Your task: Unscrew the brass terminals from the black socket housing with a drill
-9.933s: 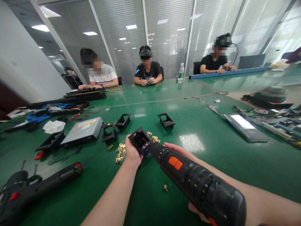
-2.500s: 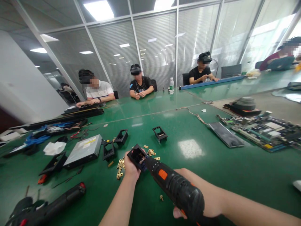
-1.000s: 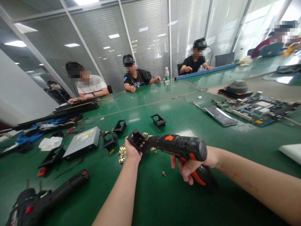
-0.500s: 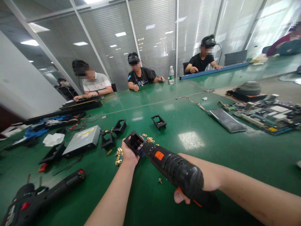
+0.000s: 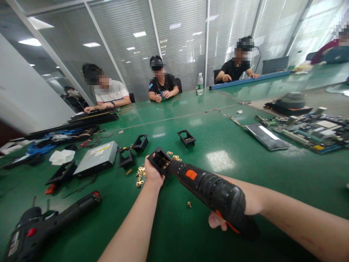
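The left hand (image 5: 154,174) is wrapped around a black box (image 5: 156,158), which is tipped, close to some small gold plates (image 5: 140,170) on the green bench (image 5: 166,233). The right hand (image 5: 217,220) grips a black power driver (image 5: 211,185), and its nose is right at the box's open side. The tip is hard to see. This looks like the step of turning a screw inside the box. The next move seems to call for a steady box and a straight driver. 1 loose screw (image 5: 189,204) lies on the bench.
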{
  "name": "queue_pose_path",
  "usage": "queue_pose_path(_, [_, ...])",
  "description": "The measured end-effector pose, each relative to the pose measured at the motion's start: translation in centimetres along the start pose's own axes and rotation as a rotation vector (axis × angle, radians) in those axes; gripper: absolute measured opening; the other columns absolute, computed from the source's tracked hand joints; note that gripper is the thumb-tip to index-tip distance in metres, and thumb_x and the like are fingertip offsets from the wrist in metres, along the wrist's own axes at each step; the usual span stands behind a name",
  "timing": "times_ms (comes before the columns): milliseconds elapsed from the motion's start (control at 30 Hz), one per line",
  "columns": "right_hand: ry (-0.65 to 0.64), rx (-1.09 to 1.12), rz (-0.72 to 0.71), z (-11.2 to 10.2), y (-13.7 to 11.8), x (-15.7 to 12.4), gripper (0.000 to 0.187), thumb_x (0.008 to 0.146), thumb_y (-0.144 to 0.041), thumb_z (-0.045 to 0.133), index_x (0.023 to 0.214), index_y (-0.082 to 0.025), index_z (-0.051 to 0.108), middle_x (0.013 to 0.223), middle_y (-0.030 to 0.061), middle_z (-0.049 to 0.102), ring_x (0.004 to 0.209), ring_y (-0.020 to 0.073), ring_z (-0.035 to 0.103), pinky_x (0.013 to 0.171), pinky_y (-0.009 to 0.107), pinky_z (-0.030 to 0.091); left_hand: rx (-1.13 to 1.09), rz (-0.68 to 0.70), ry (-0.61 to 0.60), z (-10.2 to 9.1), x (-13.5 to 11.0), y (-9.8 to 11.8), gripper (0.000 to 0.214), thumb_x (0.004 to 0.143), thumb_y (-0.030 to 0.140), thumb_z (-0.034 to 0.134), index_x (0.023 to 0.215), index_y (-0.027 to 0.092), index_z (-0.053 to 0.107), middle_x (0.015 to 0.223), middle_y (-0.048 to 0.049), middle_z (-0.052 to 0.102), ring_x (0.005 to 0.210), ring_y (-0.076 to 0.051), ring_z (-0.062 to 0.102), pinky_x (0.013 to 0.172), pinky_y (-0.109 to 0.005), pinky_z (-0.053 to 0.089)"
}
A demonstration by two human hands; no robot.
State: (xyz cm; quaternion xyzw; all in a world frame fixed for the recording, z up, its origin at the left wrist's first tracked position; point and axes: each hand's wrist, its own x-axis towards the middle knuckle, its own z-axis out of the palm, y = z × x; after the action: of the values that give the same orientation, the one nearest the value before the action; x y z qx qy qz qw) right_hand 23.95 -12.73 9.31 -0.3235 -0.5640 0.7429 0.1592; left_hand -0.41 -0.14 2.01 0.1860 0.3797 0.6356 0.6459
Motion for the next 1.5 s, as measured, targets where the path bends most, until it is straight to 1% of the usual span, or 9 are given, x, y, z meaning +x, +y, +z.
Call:
queue_pose_path(133, [-0.017, 0.034, -0.031, 0.1, 0.1, 0.2, 0.035, 0.066, -0.036, 0.097, 0.074, -0.014, 0.071, 0.072, 0.0021, 0.072, 0.057, 0.0119, 0.069, 0.049, 0.019, 0.058, -0.042, -0.004, 0.01, -0.1, 0.0, -0.2, 0.038, 0.094, 0.046, 0.051, 0.082, 0.017, 0.073, 0.073, -0.0096, 0.072, 0.066, -0.025, 0.069, 0.066, -0.036, 0.059])
queue_pose_path(300, [-0.014, 0.04, -0.03, -0.6, 0.6, 0.1, 0.036, 0.066, -0.03, 0.098, 0.071, -0.016, 0.065, 0.062, -0.002, 0.069, 0.055, 0.0133, 0.071, 0.05, 0.02, 0.059, -0.018, -0.01, -0.002, -0.4, 0.1, -0.3, 0.033, 0.093, 0.048, 0.055, 0.085, 0.02, 0.07, 0.074, -0.0062, 0.07, 0.07, -0.026, 0.071, 0.068, -0.038, 0.06])
queue_pose_path(400, [-0.041, 0.061, -0.028, -1.2, 1.1, 0.4, 0.037, 0.066, -0.028, 0.098, 0.078, -0.017, 0.065, 0.061, -0.0035, 0.071, 0.055, 0.0147, 0.073, 0.055, 0.025, 0.064, 0.004, -0.011, 0.03, -0.3, 0.0, -0.2, 0.034, 0.094, 0.047, 0.053, 0.084, 0.019, 0.07, 0.075, -0.0069, 0.071, 0.069, -0.025, 0.07, 0.066, -0.037, 0.06])
queue_pose_path(533, [-0.058, 0.096, -0.011, -1.6, 1.6, 0.9, 0.048, 0.06, -0.028, 0.101, 0.092, -0.018, 0.067, 0.059, -0.0067, 0.068, 0.05, 0.0149, 0.07, 0.049, 0.025, 0.061, 0.016, 0.001, 0.028, 0.0, -0.2, -0.1, 0.037, 0.096, 0.045, 0.048, 0.082, 0.018, 0.07, 0.075, -0.008, 0.071, 0.066, -0.024, 0.07, 0.064, -0.036, 0.06])
queue_pose_path(700, [-0.048, 0.104, -0.002, -1.5, 1.6, 0.9, 0.043, 0.058, -0.026, 0.101, 0.075, -0.017, 0.063, 0.06, -0.006, 0.068, 0.051, 0.0147, 0.071, 0.05, 0.025, 0.062, 0.007, 0.014, 0.03, 0.2, -0.4, 0.0, 0.037, 0.096, 0.043, 0.048, 0.08, 0.018, 0.07, 0.074, -0.0073, 0.071, 0.066, -0.023, 0.071, 0.064, -0.034, 0.06])
queue_pose_path(833, [-0.038, 0.091, -0.021, -1.2, 1.1, 0.6, 0.036, 0.061, -0.024, 0.099, 0.069, -0.016, 0.066, 0.058, -0.0054, 0.068, 0.05, 0.0137, 0.072, 0.051, 0.023, 0.063, 0.02, 0.018, 0.011, 0.2, -0.4, 0.0, 0.038, 0.096, 0.043, 0.047, 0.081, 0.018, 0.071, 0.075, -0.0087, 0.073, 0.066, -0.024, 0.071, 0.064, -0.034, 0.06])
queue_pose_path(1067, [-0.027, 0.085, -0.007, -0.9, 0.8, 0.5, 0.036, 0.06, -0.03, 0.1, 0.069, -0.015, 0.068, 0.061, -0.0018, 0.072, 0.055, 0.0146, 0.073, 0.05, 0.023, 0.062, -0.017, 0.021, -0.016, -0.1, 0.0, 0.0, 0.032, 0.092, 0.043, 0.054, 0.08, 0.018, 0.07, 0.074, -0.0075, 0.072, 0.068, -0.024, 0.072, 0.066, -0.035, 0.061])
queue_pose_path(1300, [-0.022, 0.064, 0.001, -1.0, 0.9, 0.4, 0.036, 0.062, -0.033, 0.1, 0.071, -0.015, 0.069, 0.06, -0.0007, 0.072, 0.056, 0.0139, 0.072, 0.05, 0.021, 0.061, 0.025, 0.021, -0.025, 0.4, -0.6, 0.3, 0.043, 0.094, 0.042, 0.044, 0.079, 0.015, 0.075, 0.073, -0.0121, 0.073, 0.064, -0.024, 0.07, 0.062, -0.034, 0.059])
queue_pose_path(1500, [-0.015, 0.088, 0.034, -0.7, 0.5, 0.5, 0.05, 0.055, -0.043, 0.105, 0.067, -0.015, 0.065, 0.06, -0.002, 0.069, 0.056, 0.0127, 0.07, 0.049, 0.02, 0.06, 0.013, 0.001, -0.045, 0.2, -0.6, 0.3, 0.042, 0.091, 0.043, 0.049, 0.08, 0.014, 0.076, 0.075, -0.0131, 0.074, 0.066, -0.025, 0.07, 0.062, -0.034, 0.06])
